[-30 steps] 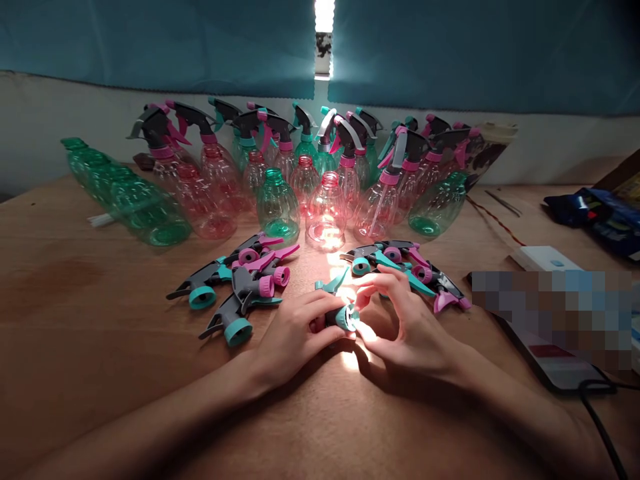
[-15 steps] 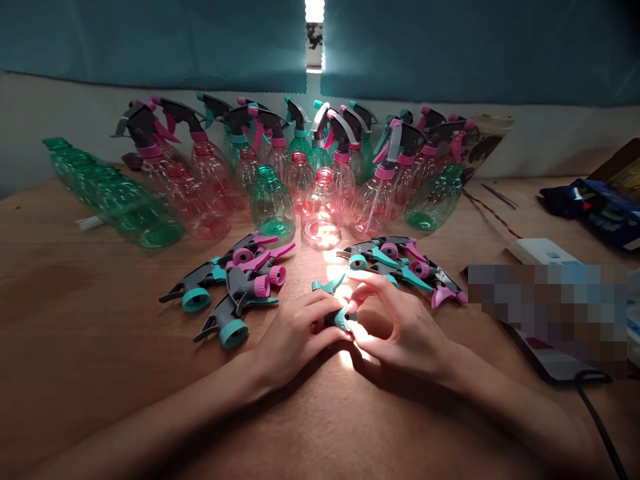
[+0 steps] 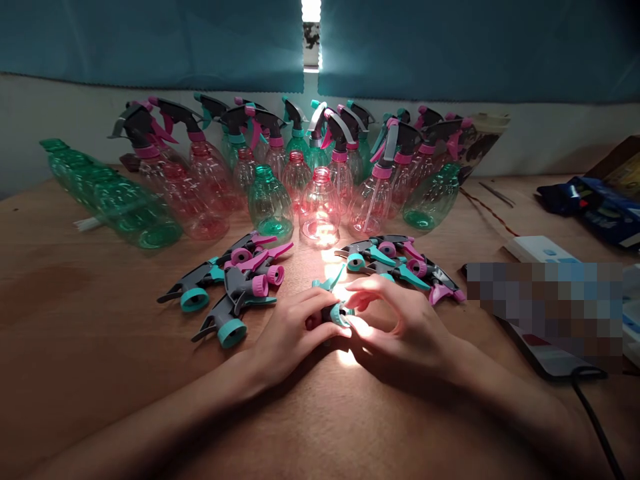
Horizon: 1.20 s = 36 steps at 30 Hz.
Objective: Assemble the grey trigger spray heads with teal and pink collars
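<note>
Spray head (image 3: 327, 314), axis roughly crosswise, teal collar (image 3: 339, 316) rightward — pinched by left hand (image 3: 286, 333) — right hand (image 3: 413, 323) curled, grip unclear

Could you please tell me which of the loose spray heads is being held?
The spray head whose teal collar faces the right hand: the left hand grips it, while the others lie in piles on the table.

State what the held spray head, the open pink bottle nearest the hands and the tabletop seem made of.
Spray head: probably moulded plastic, smooth, evenly coloured.
Pink bottle: likely glossy plastic, see-through with bright highlights.
Tabletop: perhaps wood or laminate, low-sheen brown, faintly grained.
</note>
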Motion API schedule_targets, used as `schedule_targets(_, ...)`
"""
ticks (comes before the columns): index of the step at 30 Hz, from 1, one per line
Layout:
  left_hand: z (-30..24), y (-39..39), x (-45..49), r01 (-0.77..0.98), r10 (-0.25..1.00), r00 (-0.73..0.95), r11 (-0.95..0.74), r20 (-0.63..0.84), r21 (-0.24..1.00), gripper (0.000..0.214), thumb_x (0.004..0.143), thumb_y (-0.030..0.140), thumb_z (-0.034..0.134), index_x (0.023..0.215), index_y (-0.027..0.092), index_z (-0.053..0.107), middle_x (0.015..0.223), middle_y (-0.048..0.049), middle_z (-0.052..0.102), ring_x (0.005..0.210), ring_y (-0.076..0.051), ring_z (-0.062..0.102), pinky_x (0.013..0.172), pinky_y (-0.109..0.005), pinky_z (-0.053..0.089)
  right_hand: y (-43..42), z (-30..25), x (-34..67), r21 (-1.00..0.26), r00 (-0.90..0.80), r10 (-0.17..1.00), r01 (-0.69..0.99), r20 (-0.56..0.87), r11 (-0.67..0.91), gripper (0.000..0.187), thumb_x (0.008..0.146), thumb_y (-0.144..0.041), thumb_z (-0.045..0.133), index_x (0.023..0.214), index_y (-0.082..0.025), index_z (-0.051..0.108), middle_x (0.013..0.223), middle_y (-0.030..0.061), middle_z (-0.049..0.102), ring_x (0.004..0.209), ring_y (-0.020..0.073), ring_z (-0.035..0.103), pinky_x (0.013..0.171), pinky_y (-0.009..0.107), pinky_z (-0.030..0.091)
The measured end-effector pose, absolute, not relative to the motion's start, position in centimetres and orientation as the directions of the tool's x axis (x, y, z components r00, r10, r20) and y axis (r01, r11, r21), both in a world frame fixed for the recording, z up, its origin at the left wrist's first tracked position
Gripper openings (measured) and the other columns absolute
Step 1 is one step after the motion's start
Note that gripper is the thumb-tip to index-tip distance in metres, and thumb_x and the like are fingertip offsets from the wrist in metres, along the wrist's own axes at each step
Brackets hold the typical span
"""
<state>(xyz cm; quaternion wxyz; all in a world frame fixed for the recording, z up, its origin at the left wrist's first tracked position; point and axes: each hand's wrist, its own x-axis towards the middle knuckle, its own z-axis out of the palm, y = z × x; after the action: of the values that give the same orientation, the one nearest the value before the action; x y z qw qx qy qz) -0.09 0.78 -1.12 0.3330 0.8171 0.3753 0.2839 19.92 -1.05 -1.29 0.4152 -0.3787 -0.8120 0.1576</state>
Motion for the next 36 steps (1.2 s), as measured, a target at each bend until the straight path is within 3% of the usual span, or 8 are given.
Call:
schedule_targets(5, -1.0, 0.9, -0.1, 0.430, 0.797, 0.571, -0.493, 0.196, 0.756, 0.017, 0.083, 0.020, 0.066, 0.099, 0.020, 0.066, 0.091, 0.0009, 0.065, 0.070, -0.012, 0.054, 0.060, -0.021, 0.041, -1.2, -1.2, 19.6, -0.476, -0.409, 0.630, 0.421, 0.660, 0.772, 0.020, 0.080, -0.011, 0.062, 0.097, -0.020, 0.059, 0.077, 0.0023, 0.065, 0.070, 0.0150, 0.060, 0.062, 0.027, 0.051)
schedule_targets(11, -1.4, 0.9, -0.2, 0.442, 0.787, 0.581, -0.519, 0.207, 0.731, 0.019, 0.085, 0.023, 0.064, 0.104, 0.021, 0.064, 0.094, 0.0002, 0.064, 0.072, -0.012, 0.054, 0.065, -0.022, 0.043, -1.2, -1.1, 19.9, -0.548, -0.326, 0.736, 0.506, 0.594, 0.666, 0.030, 0.079, -0.010, 0.058, 0.107, -0.019, 0.058, 0.089, 0.0048, 0.065, 0.075, 0.0161, 0.062, 0.068, 0.030, 0.053)
schedule_targets(15, -1.3, 0.6, -0.2, 0.435, 0.772, 0.596, -0.542, 0.221, 0.719, 0.022, 0.084, 0.018, 0.064, 0.107, 0.021, 0.063, 0.094, 0.0005, 0.064, 0.073, -0.012, 0.054, 0.065, -0.021, 0.042, -1.3, -1.2, 19.9, -0.495, -0.415, 0.666, 0.451, 0.620, 0.742, 0.017, 0.082, -0.013, 0.060, 0.096, -0.021, 0.058, 0.086, 0.0039, 0.065, 0.081, 0.0189, 0.061, 0.072, 0.034, 0.052)
schedule_targets(19, -0.9, 0.3, -0.1, 0.473, 0.783, 0.581, -0.548, 0.223, 0.690, 0.024, 0.084, 0.020, 0.065, 0.107, 0.018, 0.062, 0.090, -0.0007, 0.063, 0.070, -0.012, 0.054, 0.061, -0.021, 0.042, -1.3, -1.5, 19.8, -0.481, -0.420, 0.651, 0.446, 0.632, 0.755, 0.023, 0.082, -0.012, 0.059, 0.103, -0.022, 0.058, 0.094, 0.0054, 0.065, 0.090, 0.0203, 0.061, 0.075, 0.035, 0.053)
schedule_targets(24, -0.3, -0.6, -0.3, 0.564, 0.785, 0.576, -0.584, 0.229, 0.584, 0.025, 0.084, 0.021, 0.062, 0.109, 0.019, 0.062, 0.087, -0.0013, 0.063, 0.072, -0.014, 0.056, 0.063, -0.023, 0.043, -1.4, -1.7, 19.7, -0.469, -0.467, 0.654, 0.459, 0.595, 0.755, 0.036, 0.078, -0.009, 0.058, 0.112, -0.021, 0.056, 0.093, 0.0053, 0.065, 0.083, 0.0192, 0.063, 0.069, 0.032, 0.055)
schedule_targets(29, 1.3, -2.0, -2.0, 0.671, 0.837, 0.452, -0.547, 0.308, 0.501, 0.033, 0.082, 0.018, 0.060, 0.114, 0.019, 0.057, 0.084, -0.0007, 0.064, 0.071, -0.015, 0.058, 0.063, -0.024, 0.046, -2.2, -1.9, 19.3, -0.538, -0.341, 0.691, 0.444, 0.637, 0.716, 0.037, 0.077, -0.017, 0.064, 0.112, -0.021, 0.051, 0.095, 0.0049, 0.066, 0.067, 0.0156, 0.063, 0.059, 0.029, 0.055)
schedule_targets(32, 3.1, -2.1, -4.4, 0.710, 0.790, 0.441, -0.597, 0.426, 0.372, 0.023, 0.085, 0.020, 0.057, 0.108, 0.018, 0.060, 0.092, -0.0038, 0.064, 0.081, -0.017, 0.057, 0.070, -0.027, 0.047, -2.4, -2.5, 19.1, -0.582, -0.334, 0.708, 0.407, 0.622, 0.704, 0.034, 0.078, -0.018, 0.064, 0.110, -0.020, 0.050, 0.100, 0.0066, 0.066, 0.069, 0.0153, 0.066, 0.059, 0.028, 0.056)
schedule_targets(36, 5.3, -1.4, -8.6, 0.782, 0.752, 0.472, -0.598, 0.459, 0.176, 0.031, 0.088, 0.027, 0.058, 0.118, 0.019, 0.058, 0.100, -0.0063, 0.066, 0.093, -0.022, 0.053, 0.080, -0.034, 0.046, -2.0, -3.5, 19.2, -0.636, -0.374, 0.764, 0.424, 0.525, 0.645, 0.028, 0.077, -0.019, 0.065, 0.103, -0.019, 0.053, 0.096, 0.0067, 0.068, 0.064, 0.0155, 0.068, 0.060, 0.029, 0.056)
